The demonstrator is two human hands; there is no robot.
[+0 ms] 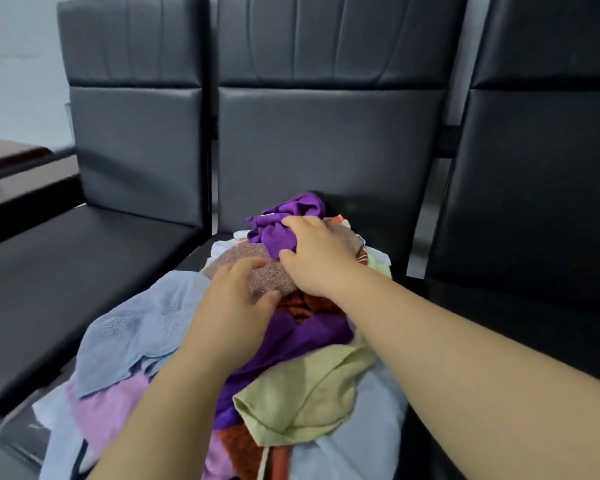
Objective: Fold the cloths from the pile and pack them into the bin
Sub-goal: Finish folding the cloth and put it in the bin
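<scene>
A pile of mixed cloths covers the middle black chair seat: a light blue towel (pixel 136 327), a brown terry towel (pixel 257 268), a crumpled purple cloth (pixel 284 216) at the back, a pale green cloth (pixel 302 393), a pink cloth (pixel 108 407) and a rust-orange one (pixel 243 448). My right hand (pixel 319 258) grips the purple cloth at the top of the pile, thumb and fingers curled round its fold. My left hand (pixel 236 299) lies on the brown towel with fingers and thumb curling into it. No bin is in view.
Three black padded chairs stand side by side; the left chair seat (pixel 66 271) and the right chair (pixel 534 202) carry nothing. A dark wooden table edge (pixel 11 168) shows at the far left. A white wall is behind.
</scene>
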